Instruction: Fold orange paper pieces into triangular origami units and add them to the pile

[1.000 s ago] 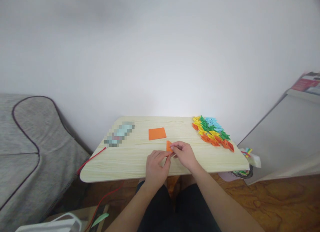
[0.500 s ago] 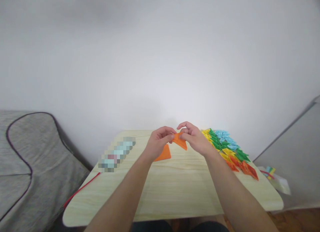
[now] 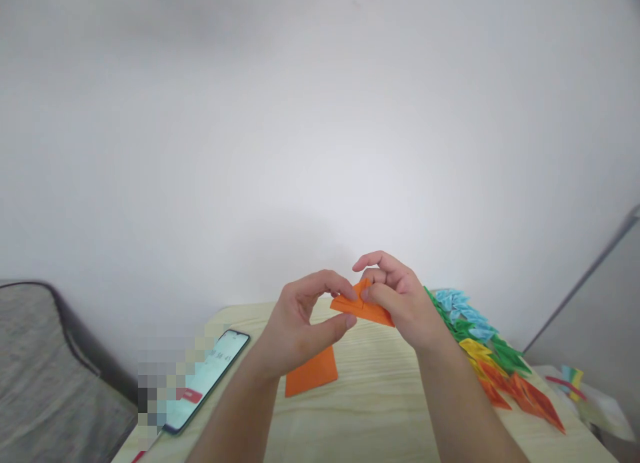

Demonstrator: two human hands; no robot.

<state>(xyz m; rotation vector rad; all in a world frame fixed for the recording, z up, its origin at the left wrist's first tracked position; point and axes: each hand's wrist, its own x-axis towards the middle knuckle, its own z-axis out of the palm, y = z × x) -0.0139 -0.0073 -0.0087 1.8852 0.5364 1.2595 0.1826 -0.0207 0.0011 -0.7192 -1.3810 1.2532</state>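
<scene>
Both my hands are raised above the wooden table [image 3: 380, 416] and pinch one folded orange paper piece [image 3: 369, 310] between them. My left hand [image 3: 300, 320] grips its left end with thumb and forefinger. My right hand [image 3: 400, 296] holds its upper right part with curled fingers. Below my left hand a flat orange paper sheet [image 3: 311, 373] lies on the table. A heap of folded paper pieces [image 3: 493, 356] in blue, green, yellow and orange runs along the table's right side.
A phone [image 3: 203, 383] with a lit screen lies at the table's left, a red cable at its near end. A grey cushion [image 3: 45, 376] is at the far left. A white wall stands behind. A bag with coloured strips [image 3: 575, 380] sits at the right edge.
My hands lifted the orange folded piece off the table and higher toward me. The view tilted up, so the table sank lower in the picture.
</scene>
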